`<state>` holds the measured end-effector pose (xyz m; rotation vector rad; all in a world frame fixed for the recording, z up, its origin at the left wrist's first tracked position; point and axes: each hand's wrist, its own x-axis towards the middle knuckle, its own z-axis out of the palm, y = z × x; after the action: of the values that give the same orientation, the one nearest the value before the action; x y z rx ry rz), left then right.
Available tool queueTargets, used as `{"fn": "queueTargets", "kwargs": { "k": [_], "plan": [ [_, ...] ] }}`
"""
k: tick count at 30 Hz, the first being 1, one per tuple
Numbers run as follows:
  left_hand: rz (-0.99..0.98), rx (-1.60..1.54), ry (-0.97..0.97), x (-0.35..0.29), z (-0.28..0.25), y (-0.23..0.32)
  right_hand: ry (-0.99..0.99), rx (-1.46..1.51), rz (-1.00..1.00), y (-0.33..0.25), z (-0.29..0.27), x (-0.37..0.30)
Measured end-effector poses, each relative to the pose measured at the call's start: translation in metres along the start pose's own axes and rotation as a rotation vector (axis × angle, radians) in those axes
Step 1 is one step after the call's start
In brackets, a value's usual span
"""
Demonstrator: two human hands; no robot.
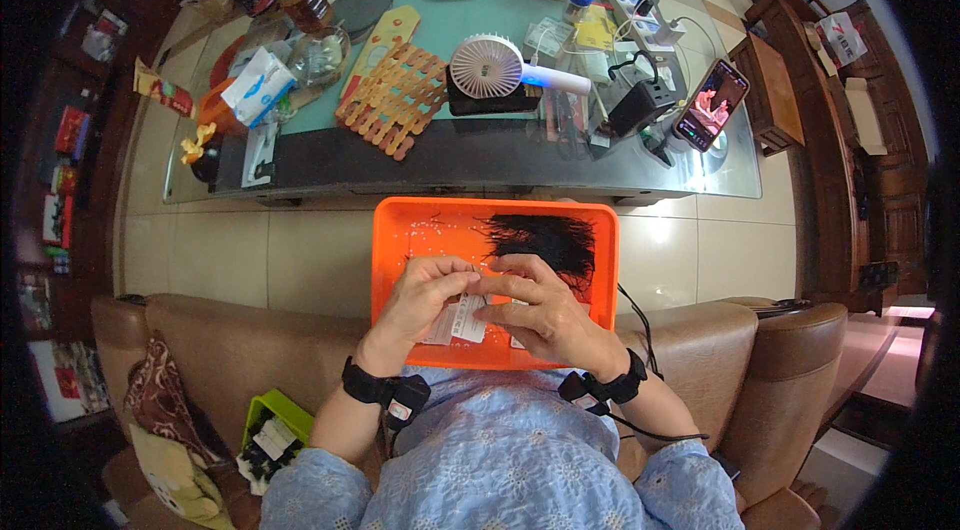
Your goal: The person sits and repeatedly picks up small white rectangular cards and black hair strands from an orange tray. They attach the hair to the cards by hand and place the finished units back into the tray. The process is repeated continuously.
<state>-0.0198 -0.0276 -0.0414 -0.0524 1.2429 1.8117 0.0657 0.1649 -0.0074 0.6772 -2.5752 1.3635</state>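
An orange tray (384, 230) rests on my lap. Over it, my left hand (428, 298) has its thumb and index finger pinched together. My right hand (545, 310) meets it from the other side, fingers bent and their tips close to the left fingertips. Whatever lies between the fingertips is too small to make out. Just below them shows a white printed card (468, 318), partly covered by the fingers; I cannot tell whether it is held or lies in the tray. A bundle of black strands (545, 242) lies at the tray's far right. Small white bits are scattered at its left.
Beyond the tray stands a glass-topped table with a white handheld fan (487, 67), a slatted wooden mat (393, 100), a lit phone (712, 106) and a black box-shaped device (640, 110). A green basket (275, 435) sits on the brown sofa (250, 330) at my left.
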Motion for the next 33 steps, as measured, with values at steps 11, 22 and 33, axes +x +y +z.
{"fn": "queueTargets", "kwargs": {
  "k": [11, 22, 33],
  "plan": [
    [0.306, 0.425, 0.183, -0.006, 0.016, -0.013, 0.420, 0.594, 0.724, -0.001, 0.028, 0.001],
    [0.346, 0.249, 0.179, -0.007, 0.014, -0.020, 0.423, 0.143, 0.550, 0.005, 0.037, 0.004],
    [0.350, 0.161, 0.161, -0.008, 0.015, -0.021, 0.408, 0.173, 0.569, 0.000, 0.042, 0.005]
  ]
}}
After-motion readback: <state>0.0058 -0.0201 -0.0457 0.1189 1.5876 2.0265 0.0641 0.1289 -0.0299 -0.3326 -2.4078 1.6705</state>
